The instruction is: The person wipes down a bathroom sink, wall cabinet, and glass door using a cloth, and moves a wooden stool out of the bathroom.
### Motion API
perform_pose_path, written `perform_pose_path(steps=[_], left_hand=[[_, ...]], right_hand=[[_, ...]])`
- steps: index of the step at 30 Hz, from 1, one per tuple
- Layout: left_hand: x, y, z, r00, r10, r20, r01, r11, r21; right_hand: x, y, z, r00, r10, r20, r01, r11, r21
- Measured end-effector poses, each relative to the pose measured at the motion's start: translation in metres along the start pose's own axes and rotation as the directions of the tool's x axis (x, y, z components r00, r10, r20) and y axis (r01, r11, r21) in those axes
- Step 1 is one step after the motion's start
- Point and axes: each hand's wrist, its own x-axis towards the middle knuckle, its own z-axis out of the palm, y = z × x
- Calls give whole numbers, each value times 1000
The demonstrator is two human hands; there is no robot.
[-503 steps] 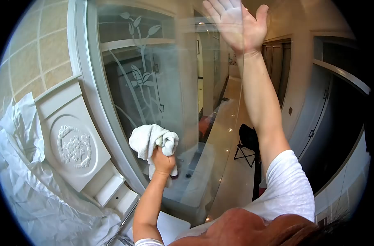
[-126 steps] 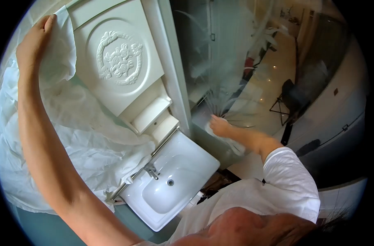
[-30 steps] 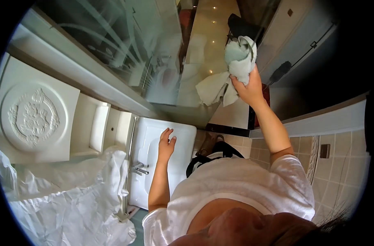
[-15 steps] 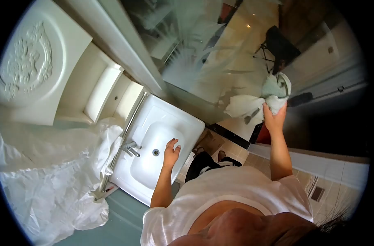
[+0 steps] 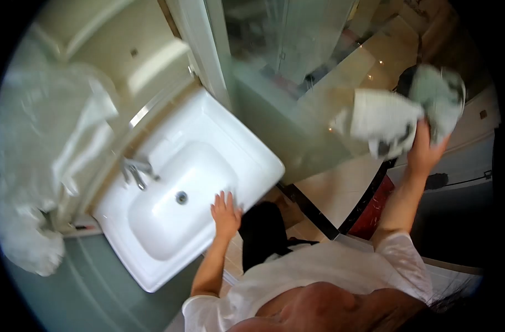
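Note:
My right hand [image 5: 427, 146] grips a pale, bunched cloth [image 5: 388, 119] with dark smudges on its lower part. The cloth hangs out to the right, before the glass panel [image 5: 286, 119], and is blurred by motion; whether it touches the glass I cannot tell. Over the right rim of the white sink [image 5: 252, 149] is my left hand [image 5: 226, 214], fingers spread and holding nothing. Contact between that hand and the sink cannot be made out. A chrome faucet [image 5: 136, 171] stands at the sink's back left edge.
Crumpled translucent sheeting [image 5: 47, 149] hangs at the left beside a cream shelf unit [image 5: 136, 50]. A metal rail runs along the sink's back. Below the cloth lie a dark-edged threshold [image 5: 313, 214] and a red surface [image 5: 371, 210]. Past the glass is a shiny floor.
The view has swung, bringing the sink closer and more central. My right hand has carried the cloth farther right, and the cloth has spread. My left hand's fingers have opened wider.

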Motion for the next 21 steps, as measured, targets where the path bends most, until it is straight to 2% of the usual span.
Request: perform_pose_path(steps=[2, 4, 5, 6, 8, 10, 12, 13, 16, 18, 20, 21], left_hand=[[-5, -1, 29, 999, -29, 30, 25, 995, 100], [-4, 12, 19, 989, 54, -139, -33, 988, 149], [-6, 12, 21, 978, 57, -200, -15, 978, 206], [-8, 13, 21, 977, 55, -207, -12, 979, 203], [-2, 12, 19, 992, 6, -128, 22, 976, 214], [3, 13, 18, 990, -3, -142, 36, 974, 224], [4, 10, 21, 995, -28, -98, 49, 974, 223], [4, 8, 24, 992, -27, -125, 53, 976, 209], [5, 5, 28, 984, 8, -180, 29, 979, 203], [6, -1, 31, 966, 92, -240, -38, 974, 221], [8, -5, 33, 956, 143, -257, -76, 964, 256], [9, -6, 34, 953, 183, -242, -119, 959, 256]], right_hand=[[-17, 26, 6, 994, -111, 22, 108, 987, 115], [-37, 39, 13, 999, -28, 30, 23, 987, 160], [-48, 49, 16, 998, -31, 54, 22, 987, 161], [-59, 57, 17, 996, -35, 81, 22, 988, 154], [-85, 55, 22, 993, 57, 103, -60, 998, 25], [-102, 67, 25, 985, 58, 165, -65, 997, 32], [-120, 70, 24, 952, 192, 241, -200, 980, 11], [-134, 82, 25, 941, 209, 265, -211, 977, -22], [-182, 109, 30, 919, 270, 288, -207, 951, -230], [-204, 118, 36, 882, 357, 307, -308, 931, -196], [-207, 121, 38, 844, 396, 361, -342, 917, -206], [-208, 121, 37, 855, 368, 365, -306, 927, -219]])
